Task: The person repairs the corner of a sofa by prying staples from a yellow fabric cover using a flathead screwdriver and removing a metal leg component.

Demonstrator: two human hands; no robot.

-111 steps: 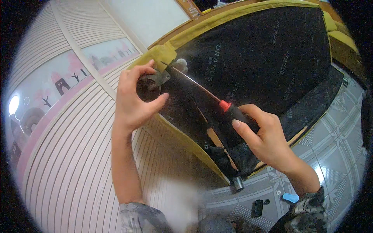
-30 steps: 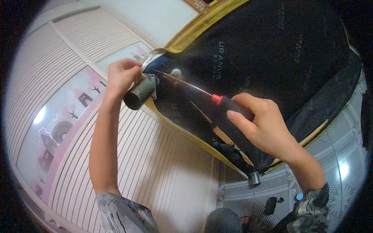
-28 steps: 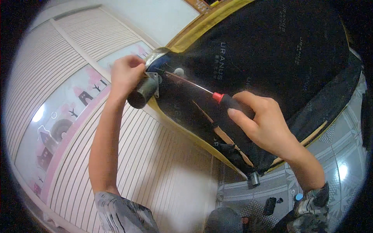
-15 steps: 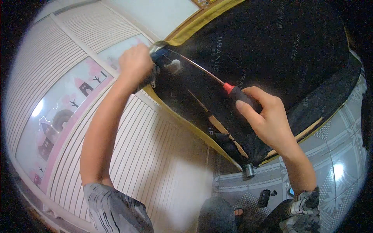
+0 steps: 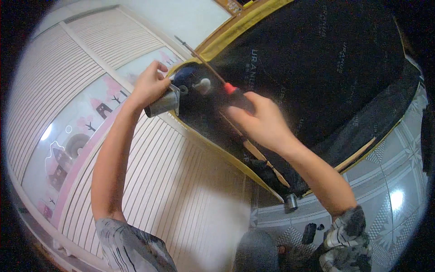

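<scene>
My right hand (image 5: 265, 120) is wrapped round the dark handle of a screwdriver (image 5: 230, 87) with a red collar. Its long shaft slants up and left, the tip standing past the yellow edge of an upturned sofa-like piece (image 5: 317, 68) with a black cloth underside. At that piece's left corner, my left hand (image 5: 152, 87) has its fingers bent and its thumb on the top of a short metal furniture leg (image 5: 163, 105). A dark blue rounded patch (image 5: 186, 72) shows beside the leg, near a small pale knob (image 5: 205, 85).
Torn black cloth bares a wooden strip (image 5: 260, 152) along the near side. Another metal leg (image 5: 291, 201) juts from the near corner. Left of me stands a white slatted cabinet (image 5: 181, 181) with pink pictures. A small black object (image 5: 309, 233) lies on the tiled floor (image 5: 385, 181).
The screwdriver has moved left and its tip has swung up, away from the corner. My left hand has shifted slightly down, and more of the metal leg shows.
</scene>
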